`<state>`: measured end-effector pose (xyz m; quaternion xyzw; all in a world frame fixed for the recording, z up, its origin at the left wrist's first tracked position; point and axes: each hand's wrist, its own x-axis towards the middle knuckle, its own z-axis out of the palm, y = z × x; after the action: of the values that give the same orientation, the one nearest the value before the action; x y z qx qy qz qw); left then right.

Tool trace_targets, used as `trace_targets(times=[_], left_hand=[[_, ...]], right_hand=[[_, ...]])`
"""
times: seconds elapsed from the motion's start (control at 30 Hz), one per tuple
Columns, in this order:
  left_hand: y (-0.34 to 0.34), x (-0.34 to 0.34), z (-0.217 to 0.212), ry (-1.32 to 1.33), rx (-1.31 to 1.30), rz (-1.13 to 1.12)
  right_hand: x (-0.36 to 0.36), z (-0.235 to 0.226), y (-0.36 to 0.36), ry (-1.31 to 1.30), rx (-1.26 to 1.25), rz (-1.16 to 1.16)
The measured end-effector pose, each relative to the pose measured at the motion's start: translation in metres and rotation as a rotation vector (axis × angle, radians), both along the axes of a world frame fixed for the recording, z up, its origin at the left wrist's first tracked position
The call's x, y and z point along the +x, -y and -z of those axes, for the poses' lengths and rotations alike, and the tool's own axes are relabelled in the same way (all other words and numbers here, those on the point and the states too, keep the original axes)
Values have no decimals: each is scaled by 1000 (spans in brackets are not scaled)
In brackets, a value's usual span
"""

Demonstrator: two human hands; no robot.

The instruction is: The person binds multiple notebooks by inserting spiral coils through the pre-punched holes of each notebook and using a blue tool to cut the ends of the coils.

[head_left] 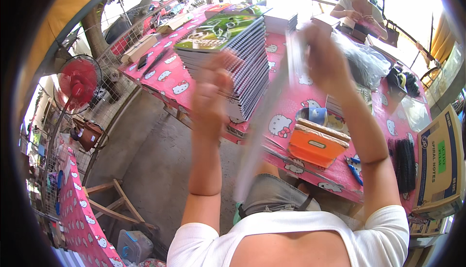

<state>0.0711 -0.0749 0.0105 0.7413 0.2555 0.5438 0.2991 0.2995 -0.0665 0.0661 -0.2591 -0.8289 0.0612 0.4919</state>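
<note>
A tall stack of spiral notebooks with a green picture cover stands on the pink table, its coils toward me. My left hand is raised in front of the stack, its fingers curled but smeared by motion. To the right, over the table, my right hand is also blurred. It grips a thin white sheaf, perhaps paper or a notebook seen edge-on. A long pale streak runs down from there toward my lap; I cannot make out what it is.
On the pink patterned table are an orange box, a tape roll, blue-handled pliers, black coils and a clear plastic bag. A carton stands right. Another person sits across; a red fan stands left.
</note>
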Motion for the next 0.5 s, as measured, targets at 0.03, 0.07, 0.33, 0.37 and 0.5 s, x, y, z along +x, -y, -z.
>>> trace_targets(times=[0.03,0.07,0.33,0.37,0.5], left_hand=[[-24,-11,0,261,95,-195],[-42,-22,-10,513,200,-400],[-166,-64,-12,461,-293,-718],[-168,-60,-14,462,-291,-711],[-177,-48,-17,439,-103,-879]], right_hand=[[4,-12,-23,-247,-133,24],[10,-35,-56,-495,-278,-154],[-34,29,-209,-96,-248,388],[-34,33,-216,-221,-337,369],[-39,36,-230,-423,-332,404]])
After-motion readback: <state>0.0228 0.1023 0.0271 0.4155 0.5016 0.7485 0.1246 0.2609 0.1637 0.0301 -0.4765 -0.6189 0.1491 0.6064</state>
